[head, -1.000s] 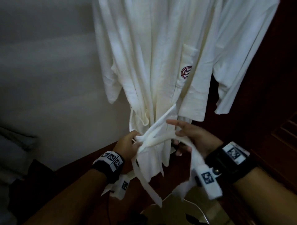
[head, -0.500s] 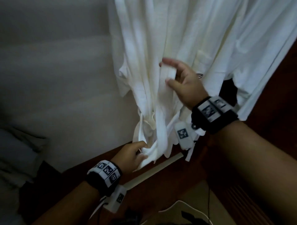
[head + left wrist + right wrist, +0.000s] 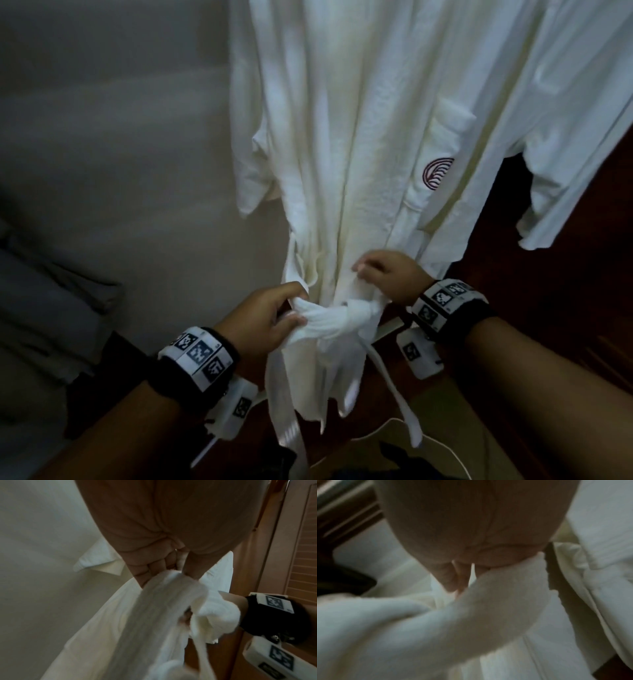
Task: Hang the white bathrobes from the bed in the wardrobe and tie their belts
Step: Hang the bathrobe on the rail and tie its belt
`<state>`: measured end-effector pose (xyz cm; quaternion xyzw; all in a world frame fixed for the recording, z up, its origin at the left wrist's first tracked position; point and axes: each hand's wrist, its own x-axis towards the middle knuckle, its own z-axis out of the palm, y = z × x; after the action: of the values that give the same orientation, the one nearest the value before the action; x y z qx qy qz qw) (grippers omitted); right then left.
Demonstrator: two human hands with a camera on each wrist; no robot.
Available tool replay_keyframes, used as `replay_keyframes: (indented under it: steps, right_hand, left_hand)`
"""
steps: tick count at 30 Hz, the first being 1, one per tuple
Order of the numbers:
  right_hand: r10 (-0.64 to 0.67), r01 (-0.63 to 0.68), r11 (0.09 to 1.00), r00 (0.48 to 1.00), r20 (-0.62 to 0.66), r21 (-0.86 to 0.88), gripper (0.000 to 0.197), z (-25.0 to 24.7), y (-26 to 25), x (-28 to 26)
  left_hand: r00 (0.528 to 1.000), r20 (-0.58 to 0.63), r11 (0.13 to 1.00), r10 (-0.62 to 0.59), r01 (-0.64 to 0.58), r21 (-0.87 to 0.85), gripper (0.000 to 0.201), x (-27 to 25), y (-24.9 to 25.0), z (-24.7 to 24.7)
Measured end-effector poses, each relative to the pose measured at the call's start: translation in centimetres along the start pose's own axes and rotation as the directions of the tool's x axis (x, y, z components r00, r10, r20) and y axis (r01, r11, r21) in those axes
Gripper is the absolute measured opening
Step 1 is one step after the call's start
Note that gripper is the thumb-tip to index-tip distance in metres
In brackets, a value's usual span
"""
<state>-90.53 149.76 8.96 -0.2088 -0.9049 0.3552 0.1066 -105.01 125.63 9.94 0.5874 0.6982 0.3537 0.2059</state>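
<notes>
A white bathrobe (image 3: 342,137) with a red round logo (image 3: 436,173) hangs in front of me. Its white belt (image 3: 337,317) crosses the waist in a knot, with two loose ends hanging down. My left hand (image 3: 267,315) grips the belt's left side (image 3: 171,591), fingers and thumb curled round it. On the right of the knot my right hand (image 3: 387,279) holds the other belt part (image 3: 496,595) in curled fingers. A second white bathrobe (image 3: 565,120) hangs to the right, partly behind the first.
A pale wall (image 3: 120,171) stands to the left of the robes. Dark wooden wardrobe panels (image 3: 599,291) and a louvred door (image 3: 305,547) are on the right. White cable (image 3: 445,448) lies low near the floor. Grey bedding (image 3: 41,291) shows at the far left.
My right hand, raised high with a belt end half a second ago, has come down to the waist. The belt now sits as a knot between both hands.
</notes>
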Motion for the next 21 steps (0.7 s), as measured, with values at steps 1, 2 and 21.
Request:
replay_keyframes:
  steps: [1, 2, 21]
  right_hand:
    - [-0.005, 0.008, 1.0, 0.988, -0.153, 0.016, 0.013, -0.8, 0.3, -0.5]
    - [0.015, -0.016, 1.0, 0.969, -0.248, -0.002, 0.019, -1.5, 0.7, -1.2]
    - [0.168, -0.233, 0.899, 0.966, -0.198, -0.37, 0.03, -10.7, 2.9, -2.9]
  left_hand:
    - [1.0, -0.012, 1.0, -0.011, 0.01, -0.018, 0.008, 0.2, 0.3, -0.1]
    - [0.999, -0.028, 0.999, -0.021, 0.02, -0.031, 0.009, 0.5, 0.6, -0.2]
    - [0.979, -0.126, 0.91, -0.162, 0.197, 0.365, 0.045, 10.1, -0.4, -7.7]
